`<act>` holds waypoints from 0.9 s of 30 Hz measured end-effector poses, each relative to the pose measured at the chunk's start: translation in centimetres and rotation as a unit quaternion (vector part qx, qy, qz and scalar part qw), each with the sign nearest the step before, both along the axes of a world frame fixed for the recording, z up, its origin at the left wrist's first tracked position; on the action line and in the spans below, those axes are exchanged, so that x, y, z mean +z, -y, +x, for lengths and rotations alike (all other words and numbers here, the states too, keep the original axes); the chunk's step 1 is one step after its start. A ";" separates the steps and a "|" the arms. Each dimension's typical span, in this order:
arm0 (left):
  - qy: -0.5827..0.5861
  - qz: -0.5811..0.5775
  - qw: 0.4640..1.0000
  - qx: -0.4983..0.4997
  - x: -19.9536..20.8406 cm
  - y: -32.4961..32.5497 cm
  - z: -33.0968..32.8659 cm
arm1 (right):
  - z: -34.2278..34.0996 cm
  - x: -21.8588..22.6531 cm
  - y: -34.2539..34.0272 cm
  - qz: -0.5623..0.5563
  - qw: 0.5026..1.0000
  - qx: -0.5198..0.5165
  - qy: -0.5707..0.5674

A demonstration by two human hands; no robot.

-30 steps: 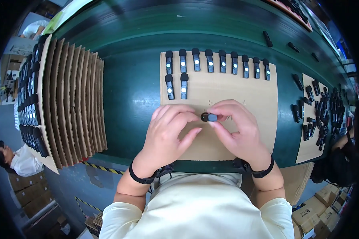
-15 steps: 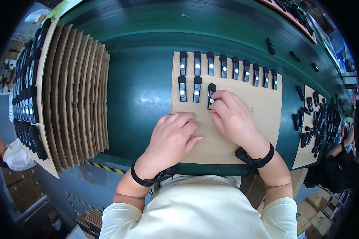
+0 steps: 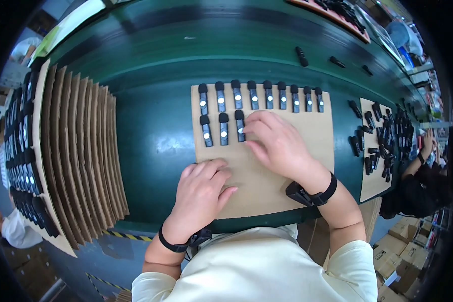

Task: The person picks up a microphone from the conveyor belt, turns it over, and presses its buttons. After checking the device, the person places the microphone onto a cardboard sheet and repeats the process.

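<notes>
Small black microphones with foam tops and round white spots lie in two rows on a cardboard sheet (image 3: 267, 191). The far row, with a microphone (image 3: 252, 95) near its middle, holds several; the nearer row has three at the left. My right hand (image 3: 277, 141) pinches the third microphone (image 3: 240, 127) of the nearer row at its right side, fingertips at its body. Lower left on the sheet, my left hand (image 3: 201, 189) rests with bent fingers and the thumb apart, holding nothing. Black bands circle both my wrists.
A stack of cardboard sheets (image 3: 85, 151) stands at the left, with rows of microphones on its outermost sheet. On the right, a loose pile of microphones (image 3: 385, 138) covers another cardboard piece (image 3: 372, 183). A few microphones lie far right on the green table (image 3: 156, 100). People sit on both sides.
My right hand has moved the third microphone farther from me, into line with the two beside it. The left hand stays on the cardboard. The whole view has shifted.
</notes>
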State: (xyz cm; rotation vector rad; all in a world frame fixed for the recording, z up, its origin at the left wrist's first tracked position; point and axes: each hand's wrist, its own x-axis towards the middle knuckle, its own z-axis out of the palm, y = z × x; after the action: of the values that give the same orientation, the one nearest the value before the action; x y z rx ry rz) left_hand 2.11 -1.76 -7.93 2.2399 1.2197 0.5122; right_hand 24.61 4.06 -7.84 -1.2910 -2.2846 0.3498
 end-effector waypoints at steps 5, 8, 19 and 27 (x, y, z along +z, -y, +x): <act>0.008 0.028 1.000 0.004 -0.3 -0.1 0.1 | 4.7 1.5 -4.8 0.023 0.997 -0.066 0.041; 0.010 0.020 1.000 0.005 -0.1 -0.2 0.1 | 7.0 2.3 -9.2 0.053 0.975 -0.152 0.152; 0.001 0.021 1.000 0.012 0.2 0.4 0.3 | 10.5 1.6 -18.0 -0.176 0.879 -0.298 0.327; -0.008 0.044 0.999 0.027 -0.1 0.3 0.7 | 19.6 2.0 -16.2 -0.079 0.866 -0.260 0.420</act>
State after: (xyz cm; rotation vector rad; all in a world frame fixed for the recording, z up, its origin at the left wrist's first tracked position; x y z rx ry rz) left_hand 2.83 -2.06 -8.00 2.2932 1.2913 0.5808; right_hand 44.25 20.29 -5.88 -2.4260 -2.4058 -0.2961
